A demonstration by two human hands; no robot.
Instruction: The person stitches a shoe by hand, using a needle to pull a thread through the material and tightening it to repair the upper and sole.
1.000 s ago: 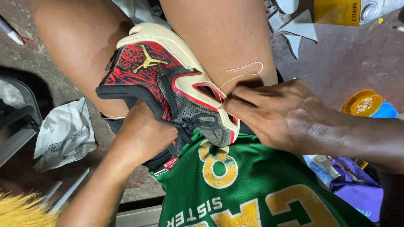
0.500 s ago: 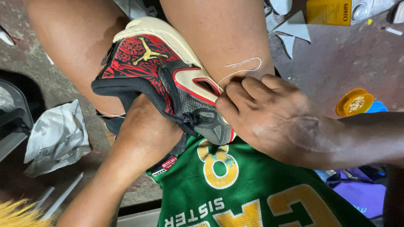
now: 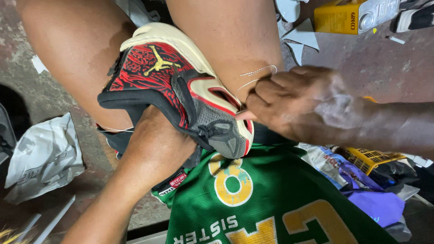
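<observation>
clearly, the red and black sneaker (image 3: 176, 97) lies on its side between the person's bare knees, above the green jersey (image 3: 266, 199). the left hand (image 3: 156, 149) goes inside the shoe opening, so i cannot tell how its fingers stand. the right hand (image 3: 298, 106) has its fingers pinched closed on a white thread (image 3: 257, 72) at the cream sole edge. a yellow can (image 3: 348, 16) is well apart on the floor.

Red-black sneaker (image 3: 181, 97) (cream sole) wedged between knees, white thread (image 3: 255, 74) trailing.
</observation>
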